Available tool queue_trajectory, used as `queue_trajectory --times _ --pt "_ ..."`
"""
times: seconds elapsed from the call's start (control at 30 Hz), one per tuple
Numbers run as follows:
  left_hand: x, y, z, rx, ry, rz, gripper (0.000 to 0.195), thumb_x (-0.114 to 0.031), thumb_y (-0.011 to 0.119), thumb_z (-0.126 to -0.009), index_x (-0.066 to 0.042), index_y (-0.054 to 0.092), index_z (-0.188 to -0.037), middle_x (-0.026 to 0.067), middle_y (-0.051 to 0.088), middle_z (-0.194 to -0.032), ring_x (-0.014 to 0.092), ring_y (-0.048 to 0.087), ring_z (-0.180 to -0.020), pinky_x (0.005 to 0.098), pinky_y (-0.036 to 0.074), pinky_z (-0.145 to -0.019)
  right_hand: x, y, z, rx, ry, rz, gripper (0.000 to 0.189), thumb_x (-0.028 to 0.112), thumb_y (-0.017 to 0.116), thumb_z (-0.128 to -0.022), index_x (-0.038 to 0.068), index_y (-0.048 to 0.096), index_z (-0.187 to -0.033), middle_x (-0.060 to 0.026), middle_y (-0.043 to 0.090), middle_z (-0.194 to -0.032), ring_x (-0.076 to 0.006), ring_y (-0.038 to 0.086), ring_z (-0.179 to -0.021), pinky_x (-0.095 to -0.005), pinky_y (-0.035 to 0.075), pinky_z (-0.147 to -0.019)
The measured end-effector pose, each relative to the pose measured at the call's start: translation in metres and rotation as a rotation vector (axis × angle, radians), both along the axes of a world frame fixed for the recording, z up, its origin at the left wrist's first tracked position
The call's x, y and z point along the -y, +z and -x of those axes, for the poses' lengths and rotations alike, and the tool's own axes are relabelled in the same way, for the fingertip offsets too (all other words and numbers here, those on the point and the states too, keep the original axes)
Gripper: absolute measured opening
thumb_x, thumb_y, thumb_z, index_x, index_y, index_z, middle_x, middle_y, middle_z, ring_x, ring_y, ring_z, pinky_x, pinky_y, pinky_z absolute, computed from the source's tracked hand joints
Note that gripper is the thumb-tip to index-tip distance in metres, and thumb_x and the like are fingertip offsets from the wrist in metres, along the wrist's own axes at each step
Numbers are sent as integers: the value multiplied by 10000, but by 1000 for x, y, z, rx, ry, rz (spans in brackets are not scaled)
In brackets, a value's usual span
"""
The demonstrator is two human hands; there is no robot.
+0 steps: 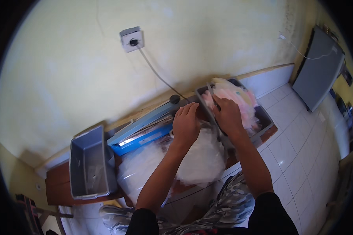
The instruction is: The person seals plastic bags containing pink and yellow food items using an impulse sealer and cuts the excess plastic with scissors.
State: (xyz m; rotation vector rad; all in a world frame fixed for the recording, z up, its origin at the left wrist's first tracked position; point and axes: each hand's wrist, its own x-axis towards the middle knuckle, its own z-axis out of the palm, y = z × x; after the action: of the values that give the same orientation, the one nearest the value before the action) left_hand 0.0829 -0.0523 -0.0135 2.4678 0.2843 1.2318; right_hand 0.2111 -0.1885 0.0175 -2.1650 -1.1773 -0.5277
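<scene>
My right hand point(227, 113) is at the left edge of a grey plastic bin point(264, 117) and grips the dark handle of a blade-like tool, perhaps a knife or scissors. Clear bags with pink and pale yellow contents point(238, 98) fill that bin. My left hand point(186, 123) is raised just to the left, fingers bent together; whether it holds anything is unclear. Beneath and beside it lie clear plastic bags with whitish contents point(204, 158) and a second such pile point(144, 170). A blue impulse sealer point(153, 138) with a light-blue arm stands behind them.
A grey plastic bin point(89, 194) with a small clear bag inside stands at the left on the reddish-brown wooden bench point(57, 188). From the wall socket point(132, 41) a cable point(157, 73) runs down behind the sealer. A grey refrigerator point(320, 70) stands at the right on the tiled floor.
</scene>
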Motion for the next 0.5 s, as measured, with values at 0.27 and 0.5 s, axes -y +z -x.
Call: queue_trajectory --times 0.27,0.5 --pt "38 1 -131 32 -235 9 353 43 576 -915 1 669 -1253 221 705 -1276 418 651 -1197 499 515 -1030 39 -1 -99 -80 -351 113 354 252 757 -926 192 777 -1275 -105 778 -1017 -325 702 -1003 -511 489 -867" --pt "49 -38 -178 -14 -207 -28 329 19 577 -933 20 677 -1246 220 674 -1357 410 598 -1318 478 467 -1126 40 -20 -121 -241 -259 23 317 269 749 -927 240 799 -1239 -91 758 -1171 -287 684 -1119 -502 447 -943"
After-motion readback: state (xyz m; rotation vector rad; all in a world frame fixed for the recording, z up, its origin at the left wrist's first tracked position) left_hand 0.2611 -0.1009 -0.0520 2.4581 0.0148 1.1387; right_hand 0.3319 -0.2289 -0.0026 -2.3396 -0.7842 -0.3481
